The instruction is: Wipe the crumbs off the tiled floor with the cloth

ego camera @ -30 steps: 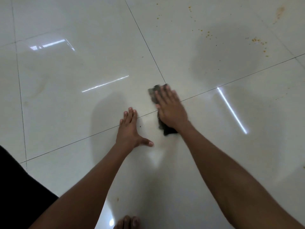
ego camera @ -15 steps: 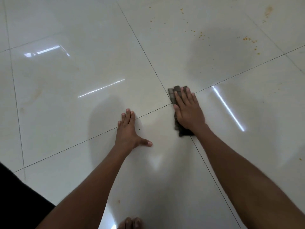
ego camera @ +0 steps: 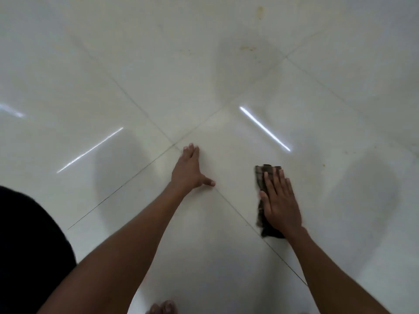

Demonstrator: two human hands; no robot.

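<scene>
Midway, seemingly: right hand [ego camera: 280, 200] flat, fingers spread, pressing cloth [ego camera: 260, 175] to tiled floor [ego camera: 136, 64]; left hand [ego camera: 189, 171] splayed; faint crumbs [ego camera: 249, 48] remaining ahead.

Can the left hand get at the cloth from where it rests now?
Probably yes. The left hand lies flat on the tiled floor, with only bare tile between it and the cloth. The right hand covers most of the cloth; its left edge shows.

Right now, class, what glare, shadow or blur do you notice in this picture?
Head view: two bright streaks of glare on the glossy floor; soft round shadows; the far tiles are blurred; the right hand on the cloth is slightly smeared.
</scene>
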